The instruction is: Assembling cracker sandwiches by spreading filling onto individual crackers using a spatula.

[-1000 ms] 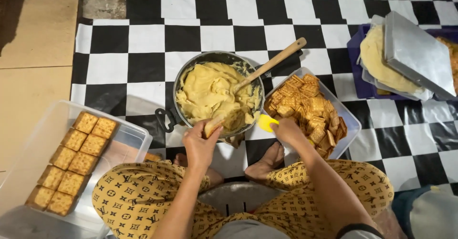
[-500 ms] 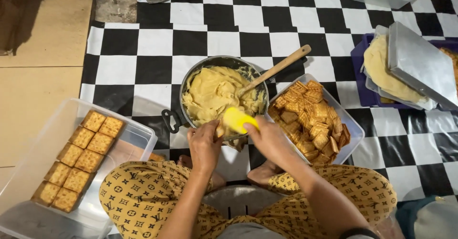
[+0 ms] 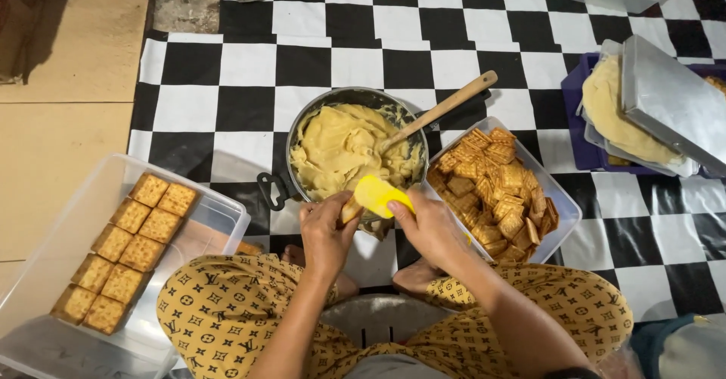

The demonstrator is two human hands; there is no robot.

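Spreading stage, part done, as far as the head view showed.

Done: one clear plastic tub (image 3: 219,216) at the person's left held two rows of square crackers (image 3: 125,250), laid flat and edge to edge; whether those carried filling inside could not be told. Most of that tub's bottom lay uncovered.

Left: the metal pot (image 3: 355,99) ahead was well filled with pale yellow paste (image 3: 340,148), a wooden spoon (image 3: 442,108) standing in it with its handle leaning out over the far right rim. The clear tray (image 3: 563,205) at the right was heaped with loose plain crackers (image 3: 495,186). By that, much of the work seemed to remain.

In hand: the left hand (image 3: 325,235) was closed on a single cracker (image 3: 350,209), pinched at its lower edge and held just over the near rim of the pot. The right hand (image 3: 431,224) was closed on a yellow spatula (image 3: 380,195), whose blade lay against the cracker's upper end, so the two hands met above the pot's near side.

Position: the cracker sat between both hands, touching the left fingertips and the blade, close in front of the person's knees, above the checked black and white floor mat (image 3: 227,69).

Elsewhere: a blue crate (image 3: 572,103) at far right held flat trays with more pale paste (image 3: 616,110) under a tilted metal pan (image 3: 673,103).
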